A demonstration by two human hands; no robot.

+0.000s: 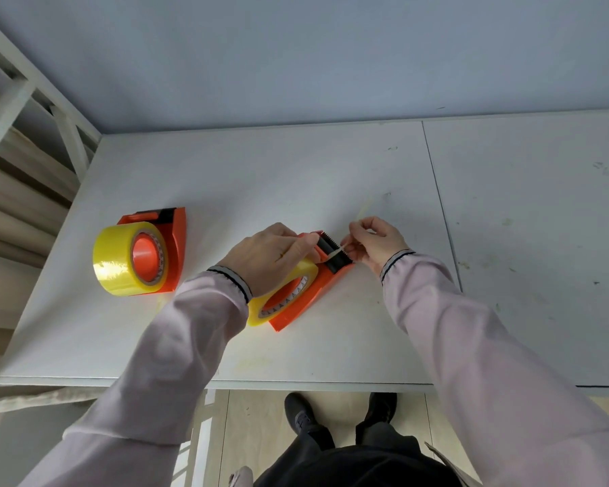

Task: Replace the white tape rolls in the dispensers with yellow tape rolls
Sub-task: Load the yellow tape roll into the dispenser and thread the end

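Two orange dispensers on a white table (331, 177), both loaded with yellow tape. Left hand (268, 256) pressed down over the yellow roll (289, 293) of the nearer dispenser (310, 297), fingers closed around roll and frame. Right hand (375, 242) just beyond the black cutter end (334, 256), thumb and forefinger pinched together on the free tape end (341, 248) drawn across the toothed blade. Well to the left of the grip, apart from both hands, second dispenser (171, 247) upright with its own yellow roll (129, 258). Bare tabletop ahead of and to the right of the pinch, out to a seam (440, 205) between two panels. Near table edge below the wrists, with open surface between it and the held dispenser. Left table edge close past the second dispenser, a white frame (32, 100) beyond it.
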